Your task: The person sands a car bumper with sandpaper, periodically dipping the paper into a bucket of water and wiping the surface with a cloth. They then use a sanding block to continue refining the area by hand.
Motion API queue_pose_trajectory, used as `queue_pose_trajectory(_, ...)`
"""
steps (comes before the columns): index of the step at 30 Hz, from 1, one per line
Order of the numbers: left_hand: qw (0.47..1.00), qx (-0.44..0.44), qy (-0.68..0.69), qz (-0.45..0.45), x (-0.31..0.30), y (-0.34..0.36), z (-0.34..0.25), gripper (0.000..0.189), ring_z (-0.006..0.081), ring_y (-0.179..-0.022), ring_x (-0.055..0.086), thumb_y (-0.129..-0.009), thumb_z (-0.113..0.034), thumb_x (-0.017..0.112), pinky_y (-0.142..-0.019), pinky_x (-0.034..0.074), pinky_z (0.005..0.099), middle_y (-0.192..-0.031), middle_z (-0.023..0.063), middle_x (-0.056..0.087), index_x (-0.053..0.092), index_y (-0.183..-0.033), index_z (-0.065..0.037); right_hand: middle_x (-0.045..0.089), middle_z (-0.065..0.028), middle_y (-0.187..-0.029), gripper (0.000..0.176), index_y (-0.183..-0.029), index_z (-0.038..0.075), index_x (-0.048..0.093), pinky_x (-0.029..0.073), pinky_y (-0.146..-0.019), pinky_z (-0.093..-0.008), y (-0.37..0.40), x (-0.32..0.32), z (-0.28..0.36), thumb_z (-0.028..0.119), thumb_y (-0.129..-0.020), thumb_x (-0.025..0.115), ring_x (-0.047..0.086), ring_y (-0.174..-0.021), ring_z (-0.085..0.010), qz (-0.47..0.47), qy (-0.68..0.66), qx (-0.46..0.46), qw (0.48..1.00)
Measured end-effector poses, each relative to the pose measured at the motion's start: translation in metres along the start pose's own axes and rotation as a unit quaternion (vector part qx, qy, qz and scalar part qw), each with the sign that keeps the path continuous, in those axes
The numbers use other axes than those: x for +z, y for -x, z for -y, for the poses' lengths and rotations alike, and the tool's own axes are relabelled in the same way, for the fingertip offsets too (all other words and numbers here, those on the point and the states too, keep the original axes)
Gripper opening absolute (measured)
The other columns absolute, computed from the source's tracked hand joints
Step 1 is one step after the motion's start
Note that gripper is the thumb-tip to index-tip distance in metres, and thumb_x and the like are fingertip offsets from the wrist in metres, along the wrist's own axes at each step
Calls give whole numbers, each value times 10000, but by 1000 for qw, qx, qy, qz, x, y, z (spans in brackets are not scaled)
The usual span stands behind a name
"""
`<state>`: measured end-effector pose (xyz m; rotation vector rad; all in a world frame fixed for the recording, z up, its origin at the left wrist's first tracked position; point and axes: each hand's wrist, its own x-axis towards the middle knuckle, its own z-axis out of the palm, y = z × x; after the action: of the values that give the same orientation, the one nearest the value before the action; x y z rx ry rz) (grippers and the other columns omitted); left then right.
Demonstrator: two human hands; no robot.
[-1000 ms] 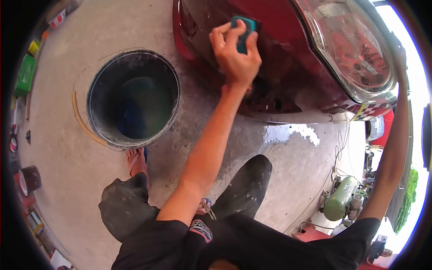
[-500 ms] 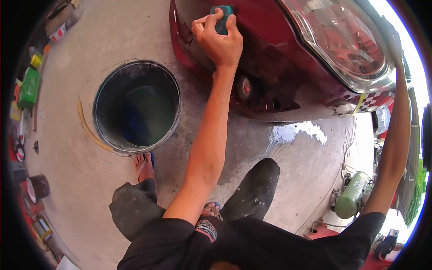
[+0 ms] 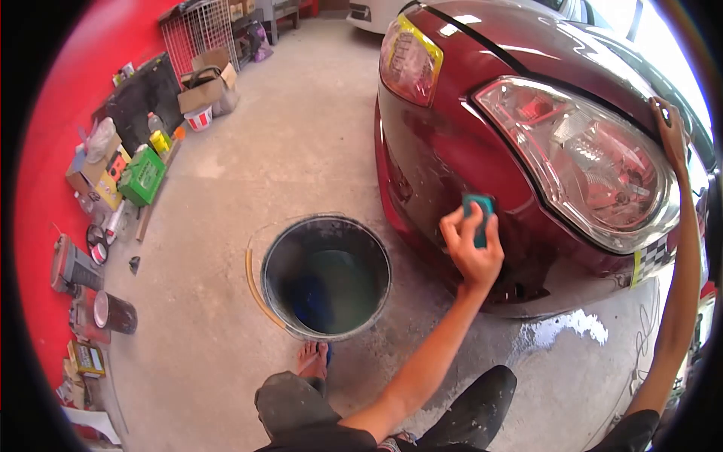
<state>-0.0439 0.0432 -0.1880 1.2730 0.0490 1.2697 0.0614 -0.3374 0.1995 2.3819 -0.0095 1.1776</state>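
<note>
My left hand [image 3: 474,252] grips a small teal sanding block [image 3: 480,218] between thumb and fingers. It presses the block against the dark red front bumper [image 3: 433,162] of a car, left of and below the large clear headlight [image 3: 580,158]. Past that headlight, my right hand [image 3: 669,124] rests open on the edge of the car body, holding nothing. A black bucket [image 3: 271,264] of murky water stands on the floor to the left of my left arm, with something blue under the surface. Its wire handle with a tan grip hangs down at the left.
Along the red wall [image 3: 68,151] lie a green container [image 3: 143,175], a cardboard box [image 3: 207,83], a dark can [image 3: 117,313] and other clutter. A water puddle [image 3: 565,331] wets the concrete beneath the bumper. Another car [image 3: 369,15] is parked at the back.
The view has tilted up and swung left, bringing the wall clutter and more of the car into sight. My left hand still holds the block on the bumper; my right hand stays on the car.
</note>
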Motion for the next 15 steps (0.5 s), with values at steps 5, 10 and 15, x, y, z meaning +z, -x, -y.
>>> queue_pose_trajectory(5, 998, -35, -54, -1, 7, -66, 47, 274, 320, -992, 637, -895, -94, 809, -881, 515, 426, -1057, 160, 635, 730, -1124, 35, 628, -44, -1405, 580, -1408, 239, 661, 344, -1191, -482, -3, 9, -6, 653, -1023, 527, 555, -1361, -252, -3, -120, 55, 991)
queue_pose_trajectory(10, 1000, -14, -5, 19, -8, -13, 11, 300, 341, -1064, 638, -884, -85, 814, -931, 528, 445, -1108, 178, 620, 742, -1156, 20, 652, -46, -1365, 579, -1357, 241, 695, 368, -1168, -465, 3, -8, 19, 673, -995, 563, 584, -1329, -260, 0, -110, 91, 990)
queue_pose_trajectory(15, 1000, -3, -10, -6, -2, -32, 45, 263, 326, -1041, 649, -902, -90, 793, -912, 532, 455, -1093, 179, 623, 738, -1127, 35, 663, -91, -1375, 638, -1388, 251, 696, 372, -1161, -467, -8, 3, 0, 716, -979, 545, 598, -1329, -278, -7, -119, 66, 991)
